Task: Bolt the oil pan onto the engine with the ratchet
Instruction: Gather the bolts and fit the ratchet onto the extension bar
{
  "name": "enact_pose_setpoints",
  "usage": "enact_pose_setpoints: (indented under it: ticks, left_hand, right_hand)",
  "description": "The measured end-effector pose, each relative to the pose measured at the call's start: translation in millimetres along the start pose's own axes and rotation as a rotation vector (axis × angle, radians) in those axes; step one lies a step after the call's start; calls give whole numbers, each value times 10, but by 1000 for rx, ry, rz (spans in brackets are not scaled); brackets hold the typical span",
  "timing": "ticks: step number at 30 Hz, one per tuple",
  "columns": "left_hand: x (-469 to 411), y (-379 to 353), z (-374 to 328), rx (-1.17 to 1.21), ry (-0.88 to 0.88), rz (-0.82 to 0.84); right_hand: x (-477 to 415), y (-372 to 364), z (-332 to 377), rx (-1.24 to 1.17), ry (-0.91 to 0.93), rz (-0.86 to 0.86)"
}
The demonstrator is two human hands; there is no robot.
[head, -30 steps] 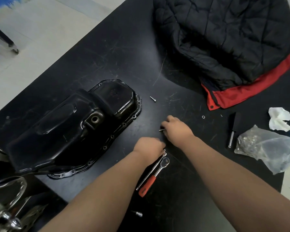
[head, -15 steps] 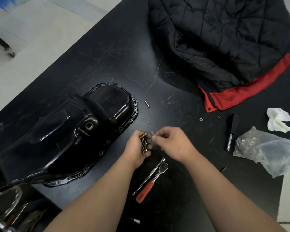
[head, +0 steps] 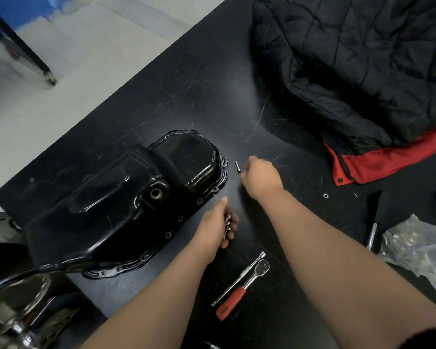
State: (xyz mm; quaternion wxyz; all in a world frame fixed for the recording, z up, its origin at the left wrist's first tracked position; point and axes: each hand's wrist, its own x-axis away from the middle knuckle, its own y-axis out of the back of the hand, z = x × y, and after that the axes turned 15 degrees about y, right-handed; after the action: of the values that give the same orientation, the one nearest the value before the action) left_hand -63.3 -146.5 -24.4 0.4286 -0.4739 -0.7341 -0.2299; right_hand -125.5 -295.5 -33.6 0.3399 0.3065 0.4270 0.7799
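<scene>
Bolts [head: 227,224] are gripped in the curled left hand [head: 215,229] beside the oil pan [head: 126,197]; right hand [head: 261,178] hovers just beside a loose bolt [head: 238,167], finger state unclear through blur.

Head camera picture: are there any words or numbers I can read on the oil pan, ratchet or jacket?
None can be read.
Oil pan: no legible marking.
Ratchet: no legible marking.
Jacket: no label shows.
Bolts in the left hand: too small to tell.
</scene>
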Motion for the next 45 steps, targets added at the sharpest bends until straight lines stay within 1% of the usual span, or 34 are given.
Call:
enact_pose_setpoints:
  ticks: [2, 4, 6, 9, 12, 15, 17, 18, 21, 22, 23, 25, 26, 27, 28, 30, 32, 33, 35, 36, 37, 38, 41, 43, 45]
  left_hand:
    - [-3, 90, 29, 28, 2, -36]
    - [0, 199, 71, 55, 32, -48]
    - [12, 311, 113, 110, 83, -13]
    - [46, 445, 173, 268, 183, 72]
    - [106, 508, 249, 375, 273, 95]
    - [187, 526, 367, 434, 344, 121]
    - [275, 517, 445, 454, 385, 172]
    - [323, 512, 482, 464, 399, 197]
    - [482, 513, 590, 491, 433, 254]
    - [529, 529, 621, 492, 444, 269]
    - [575, 555, 652, 488, 456, 288]
    - [651, 622, 701, 474, 472, 335]
    - [694, 656, 726, 463, 481, 347]
    - [729, 688, 756, 430, 479, 341]
    - [757, 723, 791, 378, 465, 322]
    - [806, 794, 896, 223, 424, 256]
    - [878, 868, 1003, -31, 343, 185]
    - [920, 903, 1065, -254, 254, 147]
    - [958, 971, 1224, -878, -32, 31]
    - [977, 981, 1283, -1183, -175, -6]
    - [993, 974, 1322, -1413, -288, -28]
    - [987, 951, 1345, -1570, -374, -42]
    - [904, 810, 1434, -1881, -617, -27]
    - [869, 706, 1482, -1964, -683, -27]
    - [830, 632, 1538, -2006, -742, -19]
  right_hand:
    - [-260, -4, 95, 26, -6, 2]
    - [-396, -52, 146, 107, -14, 74]
    - [-438, -104, 171, 161, -24, 119]
    - [-371, -111, 224, 178, -41, 198]
    - [-6, -25, 265, 52, -67, 230]
    - [668, -18, 446, -268, 27, 240]
    - [1167, -54, 668, -396, 64, 260]
    - [1379, -88, 781, -410, 82, 262]
    - [1835, -182, 1016, -343, 152, 226]
    - [1960, -191, 1035, -363, 116, 167]
    - [2075, -189, 1020, -410, 43, 71]
    - [2250, -198, 878, -412, -164, -144]
    - [2316, -214, 796, -364, -263, -171]
    - [2355, -242, 729, -315, -347, -127]
    - [2359, -284, 693, -261, -403, -39]
    - [2266, -400, 713, -146, -451, 123]
    - [2100, -511, 771, -57, -464, 204]
    - [2009, -562, 781, -29, -473, 226]
    - [1874, -628, 786, -13, -512, 254]
    - [1828, -644, 775, -51, -543, 255]
    - [1795, -653, 756, -131, -572, 248]
    - [1781, -646, 744, -230, -588, 230]
    - [1814, -542, 737, -428, -591, 137]
    - [1910, -450, 712, -504, -531, 57]
    - [2061, -367, 664, -564, -479, 26]
